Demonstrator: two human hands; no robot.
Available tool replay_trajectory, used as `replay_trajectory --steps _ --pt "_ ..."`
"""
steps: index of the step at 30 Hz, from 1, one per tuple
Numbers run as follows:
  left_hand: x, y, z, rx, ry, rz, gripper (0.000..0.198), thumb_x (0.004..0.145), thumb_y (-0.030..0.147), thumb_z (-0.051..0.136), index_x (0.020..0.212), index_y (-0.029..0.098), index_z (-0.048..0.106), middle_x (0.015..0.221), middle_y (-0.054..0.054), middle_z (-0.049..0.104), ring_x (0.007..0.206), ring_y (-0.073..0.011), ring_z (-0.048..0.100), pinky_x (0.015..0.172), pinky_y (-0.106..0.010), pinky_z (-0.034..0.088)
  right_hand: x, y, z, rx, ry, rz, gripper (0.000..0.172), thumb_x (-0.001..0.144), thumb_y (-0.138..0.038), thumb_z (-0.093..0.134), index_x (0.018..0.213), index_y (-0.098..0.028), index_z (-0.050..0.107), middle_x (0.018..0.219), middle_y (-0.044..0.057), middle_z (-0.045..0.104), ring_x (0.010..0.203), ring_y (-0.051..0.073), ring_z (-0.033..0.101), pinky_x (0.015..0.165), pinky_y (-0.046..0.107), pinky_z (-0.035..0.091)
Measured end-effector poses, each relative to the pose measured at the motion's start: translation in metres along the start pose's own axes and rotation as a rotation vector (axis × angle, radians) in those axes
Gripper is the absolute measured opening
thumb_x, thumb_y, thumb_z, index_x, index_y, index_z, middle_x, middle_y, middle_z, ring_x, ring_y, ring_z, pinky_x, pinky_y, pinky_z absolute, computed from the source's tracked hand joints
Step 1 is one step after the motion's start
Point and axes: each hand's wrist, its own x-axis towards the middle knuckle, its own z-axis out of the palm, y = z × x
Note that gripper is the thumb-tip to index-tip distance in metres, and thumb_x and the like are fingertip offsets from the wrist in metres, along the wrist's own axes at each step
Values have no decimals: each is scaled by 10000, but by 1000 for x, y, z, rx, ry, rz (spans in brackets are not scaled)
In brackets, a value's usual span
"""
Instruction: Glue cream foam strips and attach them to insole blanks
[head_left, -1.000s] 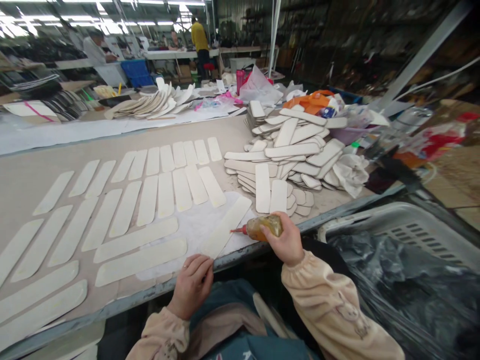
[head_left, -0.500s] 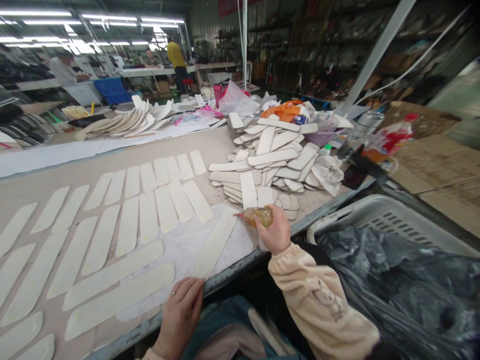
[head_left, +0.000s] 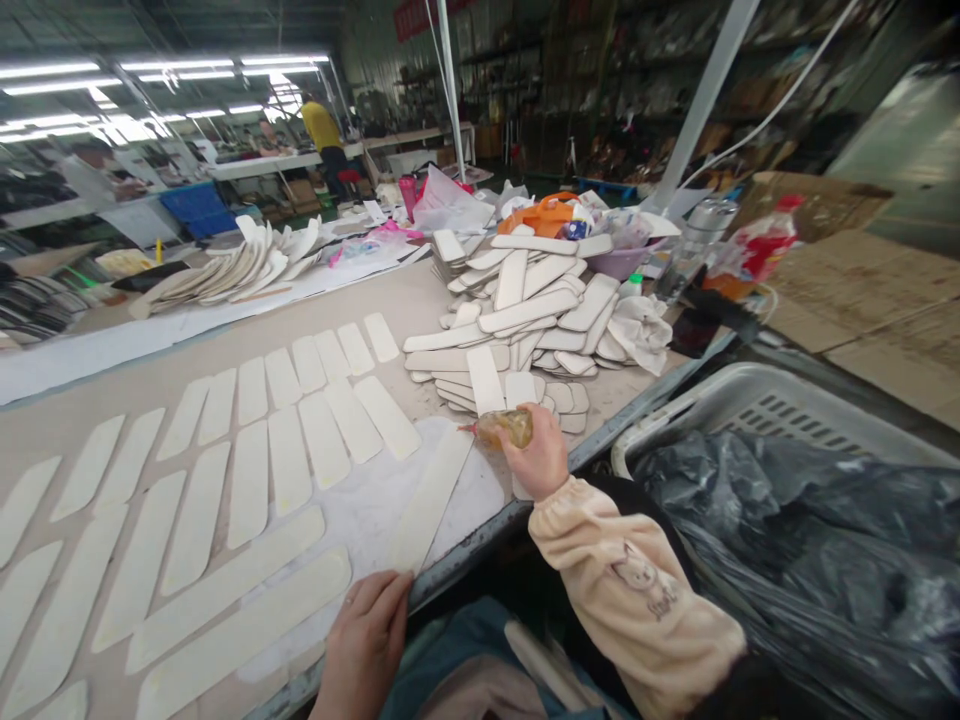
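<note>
My right hand (head_left: pixel 536 458) is closed around a small amber glue bottle (head_left: pixel 508 427) with a red nozzle that points left at the far end of a long cream strip (head_left: pixel 433 492). That strip lies slanted on a white sheet (head_left: pixel 367 500) near the table's front edge. My left hand (head_left: pixel 370 638) rests flat with fingers stretched out on the near end of the same strip at the table edge. Rows of similar cream strips (head_left: pixel 289 458) lie spread over the table to the left.
A heap of cream strips (head_left: pixel 525 320) sits at the right of the table, with a crumpled white cloth (head_left: pixel 641 333) beside it. A grey basket lined with black plastic (head_left: pixel 787 520) stands at my right. Bottles and bags clutter the far right. People work at distant benches.
The bottle's nozzle has moved up the slanted strip toward its far end. My left hand stays on the near end. The view has swung rightward.
</note>
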Motion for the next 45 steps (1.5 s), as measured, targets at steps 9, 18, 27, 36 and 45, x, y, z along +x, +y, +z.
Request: replay_trajectory --steps 9,18,27,36,45 --pt "-3 1 3 12 17 -19 189 864 214 480 964 209 641 920 -58 651 830 -178 607 741 -304 511 -8 8 -28 13 -18 14 338 743 -372 621 1015 -195 527 975 78 590 919 249 559 842 402 465" --pt "-3 1 3 0 10 -64 175 853 226 497 923 206 656 898 -44 672 813 -173 626 731 -299 525 -32 -10 -35 175 -244 54 338 720 -338 652 1007 -205 532 941 43 594 877 217 582 825 362 477" --pt "-6 7 -1 2 36 -131 199 861 246 480 975 197 636 904 -46 682 820 -170 644 752 -296 532 -19 -2 -42 204 -10 156 355 711 -363 651 1002 -191 545 953 61 598 882 234 575 828 390 467" --pt "1 6 -1 -82 8 -378 204 831 312 509 963 206 623 813 -20 628 722 -149 629 653 -257 521 -15 4 -47 411 59 328 389 713 -427 677 999 -192 558 915 29 609 806 196 584 761 340 481" --pt "19 16 -10 -42 -103 -700 285 731 273 598 972 121 615 858 -58 538 680 -142 563 711 -307 506 -17 14 -55 534 85 402 460 672 -460 711 998 -164 576 866 31 593 769 189 572 706 339 489"
